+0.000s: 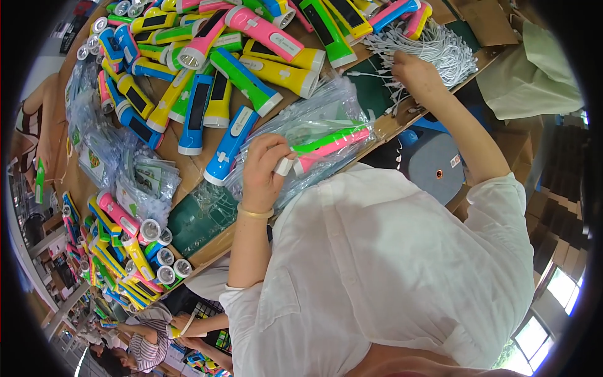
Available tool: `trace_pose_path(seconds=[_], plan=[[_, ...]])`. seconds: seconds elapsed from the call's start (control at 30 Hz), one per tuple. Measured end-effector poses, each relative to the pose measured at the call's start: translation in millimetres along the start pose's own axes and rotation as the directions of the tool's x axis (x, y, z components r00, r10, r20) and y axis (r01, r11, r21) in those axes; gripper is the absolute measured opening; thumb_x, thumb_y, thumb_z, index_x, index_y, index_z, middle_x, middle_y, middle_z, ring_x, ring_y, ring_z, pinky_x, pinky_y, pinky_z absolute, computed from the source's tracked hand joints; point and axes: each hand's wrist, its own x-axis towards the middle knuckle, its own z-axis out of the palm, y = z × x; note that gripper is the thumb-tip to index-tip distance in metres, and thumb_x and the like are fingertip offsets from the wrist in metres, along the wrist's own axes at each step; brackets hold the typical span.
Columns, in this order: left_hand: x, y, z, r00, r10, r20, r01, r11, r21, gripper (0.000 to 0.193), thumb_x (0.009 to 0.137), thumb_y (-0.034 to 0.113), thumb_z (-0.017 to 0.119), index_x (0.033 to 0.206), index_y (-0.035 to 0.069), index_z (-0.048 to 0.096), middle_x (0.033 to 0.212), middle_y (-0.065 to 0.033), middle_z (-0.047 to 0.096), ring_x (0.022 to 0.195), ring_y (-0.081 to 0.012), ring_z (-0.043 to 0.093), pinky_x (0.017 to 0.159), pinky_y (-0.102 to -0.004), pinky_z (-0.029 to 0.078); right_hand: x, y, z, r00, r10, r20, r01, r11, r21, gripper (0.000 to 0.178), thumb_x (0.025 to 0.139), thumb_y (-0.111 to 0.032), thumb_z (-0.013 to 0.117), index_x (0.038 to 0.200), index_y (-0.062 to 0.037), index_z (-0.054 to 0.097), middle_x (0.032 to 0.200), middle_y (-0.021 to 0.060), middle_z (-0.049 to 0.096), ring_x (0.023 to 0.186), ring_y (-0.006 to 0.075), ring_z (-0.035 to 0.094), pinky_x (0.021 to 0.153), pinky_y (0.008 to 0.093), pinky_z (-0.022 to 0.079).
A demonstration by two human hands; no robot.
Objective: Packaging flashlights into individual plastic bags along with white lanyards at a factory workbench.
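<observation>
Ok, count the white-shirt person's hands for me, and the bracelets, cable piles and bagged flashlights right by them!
Left hand and right hand: 2
Pale bracelet, left wrist: 1
White cable pile: 1
Green-and-pink flashlight in clear plastic: 1
Total: 5

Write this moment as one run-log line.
left hand: gripping white piece beside pink-and-green flashlight | right hand: at white cable pile | nearby: multicoloured flashlights, clear plastic bags
</observation>
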Motion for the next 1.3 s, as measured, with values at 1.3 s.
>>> trace_pose_path(seconds=[1.3], plan=[[-26,21,-11,0.865,-0.447,-0.227,0.459,0.888,-0.001,0.019,0.087,0.007,0.078,0.102,-0.001,0.069,0.091,-0.0063,0.068,0.08,-0.0131,0.061,0.075,-0.0262,0.05,-4,-121,-76,0.929,-0.35,0.121,0.065,0.476,0.877,0.014,0.089,-0.014,0.072,0.089,-0.0041,0.062,0.063,0.0039,0.052,0.056,0.0126,0.047,0.052,0.0284,0.041]])
